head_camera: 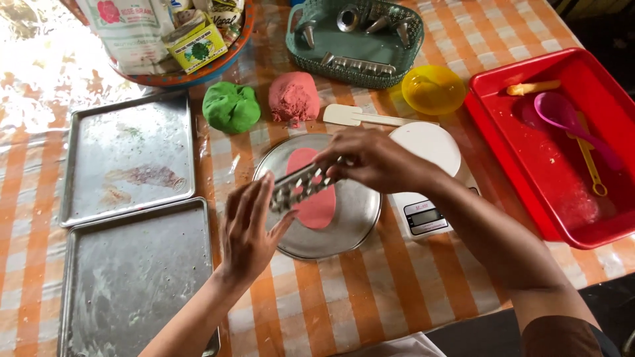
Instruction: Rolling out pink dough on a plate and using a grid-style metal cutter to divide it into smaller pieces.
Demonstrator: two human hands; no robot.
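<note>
**Daylight from upper left — one blown-out patch**

Hard glare on the plastic table cover [40, 73] at top left; check pattern lost there. Rest evenly lit, colours saturated. Soft sheen on the baking trays [126, 158] and round metal plate [357, 218]. Shadows short and soft. Right edge falls off dark. Focus sharp mid-frame — slight motion blur on the right hand [374, 158]. Mild wide-angle stretch at corners.

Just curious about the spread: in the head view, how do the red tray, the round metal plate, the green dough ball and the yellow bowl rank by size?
1. red tray
2. round metal plate
3. green dough ball and yellow bowl: alike.
</note>
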